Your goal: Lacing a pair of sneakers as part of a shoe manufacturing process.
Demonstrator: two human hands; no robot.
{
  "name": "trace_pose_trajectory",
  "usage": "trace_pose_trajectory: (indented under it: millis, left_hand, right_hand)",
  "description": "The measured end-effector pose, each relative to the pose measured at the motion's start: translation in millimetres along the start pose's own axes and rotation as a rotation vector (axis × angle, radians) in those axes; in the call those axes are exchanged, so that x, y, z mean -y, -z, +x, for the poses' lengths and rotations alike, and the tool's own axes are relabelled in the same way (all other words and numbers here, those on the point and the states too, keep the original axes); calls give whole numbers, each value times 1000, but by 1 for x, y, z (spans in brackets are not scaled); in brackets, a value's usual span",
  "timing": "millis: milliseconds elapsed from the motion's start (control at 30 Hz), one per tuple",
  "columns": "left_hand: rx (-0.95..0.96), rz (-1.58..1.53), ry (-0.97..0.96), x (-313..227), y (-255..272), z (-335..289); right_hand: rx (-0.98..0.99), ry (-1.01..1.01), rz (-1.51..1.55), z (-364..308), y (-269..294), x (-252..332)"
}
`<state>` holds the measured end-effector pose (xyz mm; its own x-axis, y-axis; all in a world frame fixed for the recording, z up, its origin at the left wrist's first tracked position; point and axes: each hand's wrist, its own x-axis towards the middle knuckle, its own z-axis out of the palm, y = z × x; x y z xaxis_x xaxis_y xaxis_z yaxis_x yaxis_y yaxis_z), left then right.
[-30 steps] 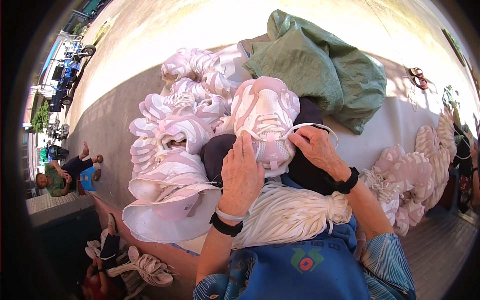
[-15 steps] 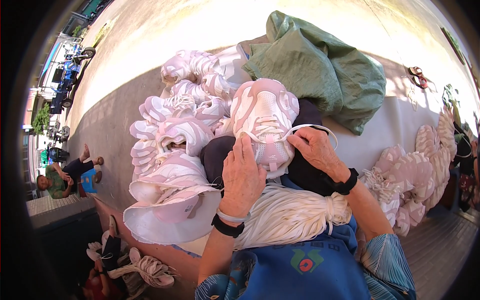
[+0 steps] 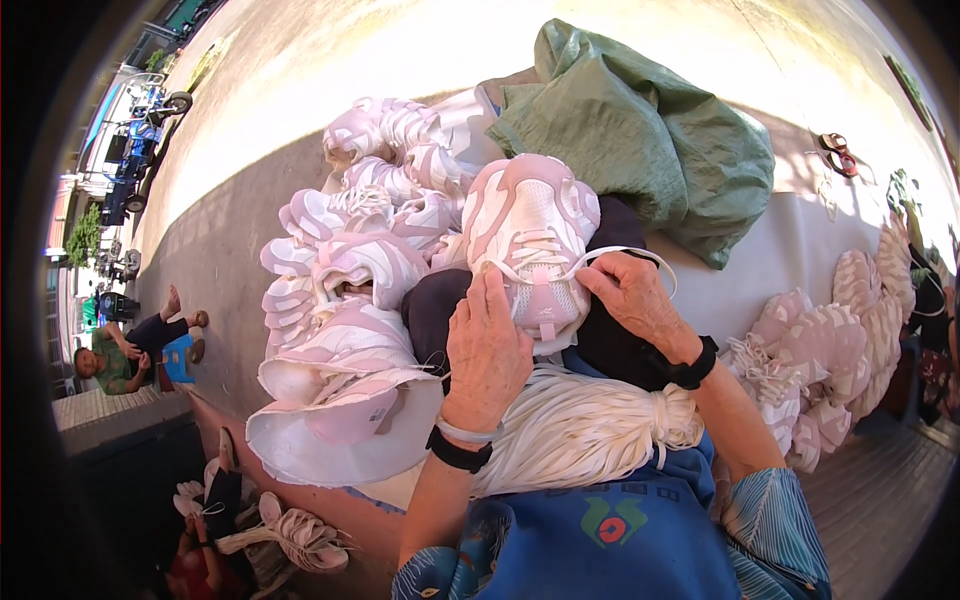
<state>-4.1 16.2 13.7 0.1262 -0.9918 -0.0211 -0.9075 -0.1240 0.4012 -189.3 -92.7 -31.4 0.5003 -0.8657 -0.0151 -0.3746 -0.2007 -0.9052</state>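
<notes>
Head view, from my remote post. Two bare hands at one pink-and-white sneaker point(image 3: 535, 205); it sits just ahead of and between both grips, toe pointing away, over the dark trouser legs point(image 3: 432, 312).

Right grip point(image 3: 637, 297): thumb and forefinger pinched together on a white shoelace point(image 3: 657, 258), which loops out past the knuckles. Left grip point(image 3: 487, 345): fingertips at the lacing's left side, thumb spread lower by the tongue; I cannot tell whether it is clamped on the lace end. Black straps on both wrists.

Below the grips, between the forearms, I note a tied bundle of cream laces point(image 3: 580, 430) lying over the blue apron point(image 3: 640, 550). Left of the left grip: a heap of matching sneakers point(image 3: 375, 265). Well right of the right grip: a second sneaker pile point(image 3: 812, 345). Beyond both grips: a crumpled green sack point(image 3: 640, 130). Far left of the left grip: a seated person in a green top point(image 3: 114, 370), beside a blue stool point(image 3: 177, 360).
</notes>
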Motion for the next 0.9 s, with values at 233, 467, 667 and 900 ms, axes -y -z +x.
trace_pose_trajectory:
  millis: [233, 467, 667, 900]
  left_hand:
    - [-16, -8, -12, 0, 0, -1]
    - [-26, -3, -14, 0, -2, -1]
    - [-37, -8, -19, 1, -3, -1]
    - [-57, -9, -17, 1, -5, -1]
  right_hand:
    - [0, 6, -10, 0, 0, 1]
    - [-4, 17, -20, 0, 1, 1]
    - [-6, 25, -18, 0, 0, 0]
    - [-6, 24, -16, 0, 0, -1]
